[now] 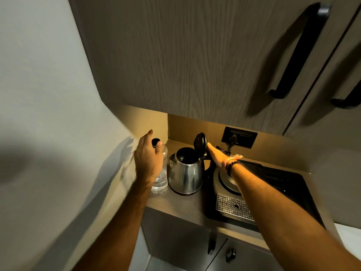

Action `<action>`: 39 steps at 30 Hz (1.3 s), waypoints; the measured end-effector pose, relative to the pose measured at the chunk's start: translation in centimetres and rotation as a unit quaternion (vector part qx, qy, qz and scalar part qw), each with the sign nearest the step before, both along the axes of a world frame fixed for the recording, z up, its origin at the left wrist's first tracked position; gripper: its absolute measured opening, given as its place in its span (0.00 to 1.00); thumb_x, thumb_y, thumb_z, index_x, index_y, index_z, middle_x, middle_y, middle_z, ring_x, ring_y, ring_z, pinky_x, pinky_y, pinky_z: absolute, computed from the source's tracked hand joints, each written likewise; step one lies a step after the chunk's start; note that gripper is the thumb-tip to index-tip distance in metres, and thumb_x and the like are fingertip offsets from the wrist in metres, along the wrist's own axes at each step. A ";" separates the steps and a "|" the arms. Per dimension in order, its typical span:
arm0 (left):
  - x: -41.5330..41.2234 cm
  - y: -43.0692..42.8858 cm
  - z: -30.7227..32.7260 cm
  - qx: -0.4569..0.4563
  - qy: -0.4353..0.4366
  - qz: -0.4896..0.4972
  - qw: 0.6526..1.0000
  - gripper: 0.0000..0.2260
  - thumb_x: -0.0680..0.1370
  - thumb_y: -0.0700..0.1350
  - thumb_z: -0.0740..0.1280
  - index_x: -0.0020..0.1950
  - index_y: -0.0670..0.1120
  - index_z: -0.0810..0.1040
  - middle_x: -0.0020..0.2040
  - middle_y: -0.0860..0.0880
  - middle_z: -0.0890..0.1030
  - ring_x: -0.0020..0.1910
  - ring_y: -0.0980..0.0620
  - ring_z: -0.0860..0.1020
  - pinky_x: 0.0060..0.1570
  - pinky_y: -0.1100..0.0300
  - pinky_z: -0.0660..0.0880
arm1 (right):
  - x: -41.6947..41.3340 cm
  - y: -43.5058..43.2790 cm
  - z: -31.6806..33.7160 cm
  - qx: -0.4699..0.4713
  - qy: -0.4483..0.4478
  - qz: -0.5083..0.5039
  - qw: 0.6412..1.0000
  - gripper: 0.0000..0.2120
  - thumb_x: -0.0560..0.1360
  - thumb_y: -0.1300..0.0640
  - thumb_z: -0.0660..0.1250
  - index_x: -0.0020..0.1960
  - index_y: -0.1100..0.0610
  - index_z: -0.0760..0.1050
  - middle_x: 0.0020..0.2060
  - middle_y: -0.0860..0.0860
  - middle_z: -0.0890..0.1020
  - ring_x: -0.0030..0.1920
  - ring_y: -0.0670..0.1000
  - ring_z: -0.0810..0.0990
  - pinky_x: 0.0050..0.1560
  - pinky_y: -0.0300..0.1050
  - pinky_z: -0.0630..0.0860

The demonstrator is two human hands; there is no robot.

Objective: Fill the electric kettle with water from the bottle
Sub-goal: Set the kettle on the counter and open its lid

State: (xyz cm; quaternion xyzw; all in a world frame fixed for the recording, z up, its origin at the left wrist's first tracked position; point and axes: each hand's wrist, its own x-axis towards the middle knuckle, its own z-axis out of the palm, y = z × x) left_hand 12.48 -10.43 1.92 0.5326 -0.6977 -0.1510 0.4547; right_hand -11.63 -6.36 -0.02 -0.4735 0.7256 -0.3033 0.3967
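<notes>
A steel electric kettle (185, 174) stands on the wooden counter with its black lid (200, 142) flipped upright, the dark inside showing. Left of it stands a clear plastic water bottle (163, 178) with a black cap (155, 142) on. My left hand (148, 158) is spread over the bottle's upper part, fingers apart, thumb resting near the cap; a firm grip cannot be seen. My right hand (215, 155) reaches behind the kettle, fingertips touching the raised lid near the kettle's handle. A bead bracelet is on that wrist.
A black appliance (273, 190) with a round plate and perforated metal drip tray (232, 207) sits right of the kettle. A black wall socket (239, 136) with a plug is behind. Overhead cabinets (195, 55) hang low. A wall lies close on the left.
</notes>
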 end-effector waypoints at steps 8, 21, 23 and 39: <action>0.6 -1.4 -0.2 0.000 0.058 -0.002 0.998 0.17 0.74 0.47 0.76 0.60 0.43 0.83 0.55 0.45 0.86 0.52 0.47 0.84 0.53 0.60 0.74 | -0.1 -0.1 -0.3 0.038 0.056 -0.029 0.997 0.36 0.75 0.29 0.38 0.75 0.46 0.63 0.77 0.52 0.60 0.78 0.59 0.51 0.68 0.67 0.28; -0.2 -2.2 0.1 -0.021 0.137 0.035 0.990 0.23 0.68 0.52 0.80 0.57 0.41 0.84 0.52 0.44 0.86 0.48 0.49 0.83 0.45 0.49 0.83 | 0.2 0.2 0.2 -0.004 0.034 0.007 0.999 0.30 0.80 0.37 0.42 0.76 0.49 0.60 0.76 0.52 0.61 0.77 0.57 0.55 0.73 0.63 0.41; -0.4 -2.0 0.6 -0.042 0.134 0.046 0.989 0.22 0.69 0.51 0.79 0.57 0.41 0.84 0.52 0.43 0.85 0.49 0.47 0.83 0.45 0.48 0.83 | 0.1 -0.1 -0.2 -0.013 0.033 0.023 0.999 0.30 0.79 0.36 0.43 0.75 0.49 0.62 0.76 0.53 0.64 0.76 0.58 0.59 0.73 0.63 0.47; -3.9 8.7 -15.5 0.160 -0.109 -0.064 0.979 0.12 0.76 0.39 0.71 0.59 0.45 0.83 0.56 0.46 0.84 0.56 0.44 0.80 0.53 0.51 0.77 | -2.9 -1.9 -2.9 0.007 0.447 0.028 0.894 0.32 0.79 0.38 0.46 0.79 0.46 0.39 0.78 0.62 0.42 0.77 0.63 0.36 0.75 0.66 0.43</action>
